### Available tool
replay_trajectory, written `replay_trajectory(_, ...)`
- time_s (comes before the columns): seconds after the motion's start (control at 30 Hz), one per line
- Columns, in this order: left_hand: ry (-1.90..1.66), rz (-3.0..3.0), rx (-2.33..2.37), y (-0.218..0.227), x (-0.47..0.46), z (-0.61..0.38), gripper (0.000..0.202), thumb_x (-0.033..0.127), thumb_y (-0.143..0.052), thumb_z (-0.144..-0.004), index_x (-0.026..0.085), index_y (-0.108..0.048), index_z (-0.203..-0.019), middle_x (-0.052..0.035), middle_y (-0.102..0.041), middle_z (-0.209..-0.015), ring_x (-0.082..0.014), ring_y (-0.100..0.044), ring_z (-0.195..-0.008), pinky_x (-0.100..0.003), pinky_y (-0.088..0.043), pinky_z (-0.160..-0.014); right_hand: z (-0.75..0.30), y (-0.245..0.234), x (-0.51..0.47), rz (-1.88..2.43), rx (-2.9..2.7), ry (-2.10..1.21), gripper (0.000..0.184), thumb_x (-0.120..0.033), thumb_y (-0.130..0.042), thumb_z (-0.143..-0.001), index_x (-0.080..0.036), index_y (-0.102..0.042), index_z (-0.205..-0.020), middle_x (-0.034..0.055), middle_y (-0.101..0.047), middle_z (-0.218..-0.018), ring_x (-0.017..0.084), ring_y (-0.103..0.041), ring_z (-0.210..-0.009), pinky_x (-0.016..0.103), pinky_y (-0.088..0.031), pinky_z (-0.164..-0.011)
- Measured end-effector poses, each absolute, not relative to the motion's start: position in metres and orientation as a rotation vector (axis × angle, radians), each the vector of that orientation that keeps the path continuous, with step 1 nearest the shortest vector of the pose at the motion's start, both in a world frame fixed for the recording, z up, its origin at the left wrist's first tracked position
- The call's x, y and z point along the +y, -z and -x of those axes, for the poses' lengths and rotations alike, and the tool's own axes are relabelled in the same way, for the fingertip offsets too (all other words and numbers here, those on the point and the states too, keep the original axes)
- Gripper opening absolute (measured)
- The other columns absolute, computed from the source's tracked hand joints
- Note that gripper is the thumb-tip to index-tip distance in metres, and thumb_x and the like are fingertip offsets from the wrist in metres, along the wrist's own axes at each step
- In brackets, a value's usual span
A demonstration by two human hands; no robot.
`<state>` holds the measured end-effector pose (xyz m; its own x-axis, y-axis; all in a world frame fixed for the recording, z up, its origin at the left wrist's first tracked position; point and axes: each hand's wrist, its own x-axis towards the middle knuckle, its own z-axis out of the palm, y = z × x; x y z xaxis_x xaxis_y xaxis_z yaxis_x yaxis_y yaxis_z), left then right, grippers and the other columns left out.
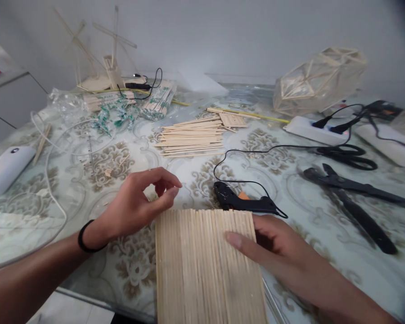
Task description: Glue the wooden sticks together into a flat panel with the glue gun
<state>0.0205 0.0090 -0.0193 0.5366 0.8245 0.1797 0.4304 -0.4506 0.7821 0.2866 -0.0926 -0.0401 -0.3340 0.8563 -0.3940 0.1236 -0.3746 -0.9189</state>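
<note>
White unit [10, 171] nr left edge of surface [135, 270], cut off by frame. White cable [47, 166] loops past it, out of shot lower left. Clear plastic [65, 105] nr far-left corner, blurry; stick models [112, 74] behind, thin crossed arms v faint vs wall. Green-marked wrapping [116, 114] beside plastic, contents hard to make out. L hand [148, 198] over left-ctr of surface: thumb & index tips slightly apart, other fingers part hidden; can't tell if it touches far-left corner of stick panel [205, 265]. Loose sticks [192, 137] in rough row twd far edge, ctr, right ends by small stick square [234, 119]. Stick panel itself at ctr of near edge, bottom cut off by frame; can't tell if it rests on surface. Black glue gun [246, 204] just beyond its far-right corner. R hand [276, 247] clamped on stick panel's right edge, thumb on top face, fingers mostly hidden under it. White pwr strip [320, 135] twd right edge, black plugs in. Lattice model [320, 81] nr far-right corner, hazy; can't tell if film covers it. Black-handled tool [367, 220] nr right edge, part out of shot, type unclear
</note>
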Motion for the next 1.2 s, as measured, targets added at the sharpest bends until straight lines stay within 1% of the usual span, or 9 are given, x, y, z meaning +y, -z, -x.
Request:
replay_trajectory(0.07, -0.602, -1.997, 0.963, 0.018, 0.010, -0.020, 0.021, 0.034, -0.059, -0.099, 0.019, -0.074, -0.097, -0.0011, -0.074, -0.088, -0.0148, -0.065, -0.081, -0.026, -0.050, -0.072, -0.288, 0.041, -0.092, 1.349, -1.284, -1.760, 0.026, -0.041, -0.075, -0.094, -0.024, -0.076, -0.114, 0.0025, -0.077, -0.097, 0.020, -0.069, -0.087, 0.027, -0.055, -0.071)
replay_trajectory(0.13, -0.469, -1.906, 0.879, 0.016, 0.011, -0.020, 0.031, 0.040, -0.055, -0.102, 0.018, -0.074, -0.094, -0.0019, -0.075, -0.089, -0.0155, -0.065, -0.083, -0.026, -0.050, -0.072, -0.288, 0.042, -0.092, 1.345, -1.293, -1.724, 0.027, -0.043, -0.073, -0.095, -0.024, -0.076, -0.114, 0.0026, -0.077, -0.096, 0.019, -0.069, -0.085, 0.026, -0.055, -0.069)
replay_trajectory(0.23, -0.354, -1.803, 0.822, 0.013, 0.010, -0.021, 0.035, 0.044, -0.055, -0.101, 0.016, -0.072, -0.088, -0.0003, -0.068, -0.080, -0.0129, -0.059, -0.074, -0.023, -0.046, -0.064, -0.289, 0.043, -0.092, 1.379, -1.321, -1.604, 0.031, -0.049, -0.068, -0.097, -0.023, -0.078, -0.110, 0.0026, -0.075, -0.089, 0.017, -0.067, -0.076, 0.025, -0.053, -0.063)
replay_trajectory(0.33, -0.346, -1.742, 0.813, 0.013, 0.010, -0.021, 0.030, 0.042, -0.061, -0.098, 0.016, -0.068, -0.085, 0.0022, -0.059, -0.075, -0.0100, -0.051, -0.067, -0.020, -0.040, -0.056, -0.288, 0.043, -0.090, 1.401, -1.343, -1.517, 0.034, -0.053, -0.067, -0.097, -0.022, -0.079, -0.106, 0.0027, -0.074, -0.085, 0.017, -0.066, -0.073, 0.025, -0.054, -0.060)
replay_trajectory(0.53, -0.359, -1.623, 0.757, 0.014, 0.009, -0.019, 0.022, 0.037, -0.065, -0.095, 0.016, -0.065, -0.087, 0.0023, -0.056, -0.075, -0.0095, -0.050, -0.065, -0.018, -0.039, -0.052, -0.288, 0.041, -0.090, 1.367, -1.384, -1.522, 0.034, -0.051, -0.065, -0.098, -0.024, -0.079, -0.114, 0.0049, -0.079, -0.094, 0.022, -0.073, -0.084, 0.030, -0.061, -0.069)
replay_trajectory(0.83, -0.377, -1.667, 0.787, 0.015, 0.007, -0.022, 0.028, 0.040, -0.065, -0.095, 0.015, -0.065, -0.081, 0.0027, -0.052, -0.070, -0.0082, -0.044, -0.060, -0.017, -0.036, -0.049, -0.286, 0.042, -0.091, 1.332, -1.352, -1.566, 0.035, -0.048, -0.067, -0.098, -0.024, -0.078, -0.121, 0.0064, -0.080, -0.099, 0.024, -0.076, -0.091, 0.032, -0.064, -0.074)
replay_trajectory(1.03, -0.395, -1.594, 0.799, 0.019, 0.004, -0.022, 0.031, 0.042, -0.067, -0.094, 0.016, -0.061, -0.077, 0.0052, -0.046, -0.065, -0.0067, -0.039, -0.056, -0.016, -0.031, -0.045, -0.284, 0.042, -0.091, 1.323, -1.336, -1.605, 0.031, -0.046, -0.067, -0.099, -0.024, -0.078, -0.119, 0.0052, -0.080, -0.099, 0.023, -0.076, -0.091, 0.029, -0.063, -0.074)
replay_trajectory(1.2, -0.405, -1.555, 0.804, 0.020, 0.000, -0.022, 0.031, 0.041, -0.066, -0.092, 0.017, -0.057, -0.075, 0.0060, -0.041, -0.062, -0.0063, -0.034, -0.053, -0.017, -0.026, -0.044, -0.284, 0.040, -0.092, 1.299, -1.341, -1.640, 0.032, -0.045, -0.069, -0.098, -0.025, -0.078, -0.121, 0.0057, -0.081, -0.102, 0.025, -0.076, -0.096, 0.031, -0.063, -0.077)
